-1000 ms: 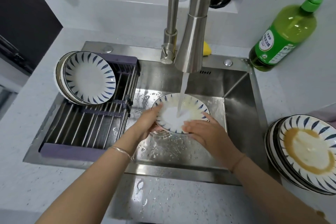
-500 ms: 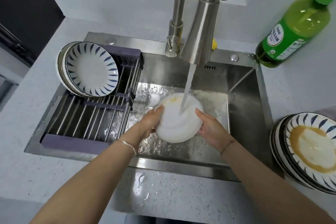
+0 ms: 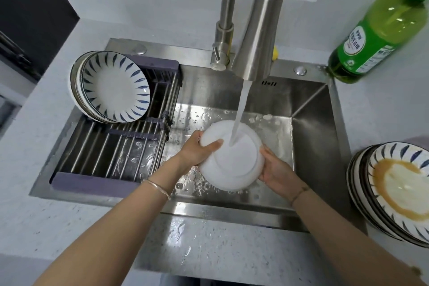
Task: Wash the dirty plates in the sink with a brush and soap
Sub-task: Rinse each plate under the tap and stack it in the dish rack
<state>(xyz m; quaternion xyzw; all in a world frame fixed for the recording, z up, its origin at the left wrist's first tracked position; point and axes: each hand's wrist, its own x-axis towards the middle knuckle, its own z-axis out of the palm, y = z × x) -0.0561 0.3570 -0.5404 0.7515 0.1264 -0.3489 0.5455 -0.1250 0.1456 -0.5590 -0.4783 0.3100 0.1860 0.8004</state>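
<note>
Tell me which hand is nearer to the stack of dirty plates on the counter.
The right hand. It holds the right edge of the upturned plate, on the side toward the stack of dirty plates; the left hand grips the plate's opposite edge, farther away.

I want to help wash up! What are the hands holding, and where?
An upside-down plate: left hand grips its left edge, right hand its right edge.

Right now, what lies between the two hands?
A white round ceramic plate, underside up, gripped by left hand and right hand under running water; head view.
</note>
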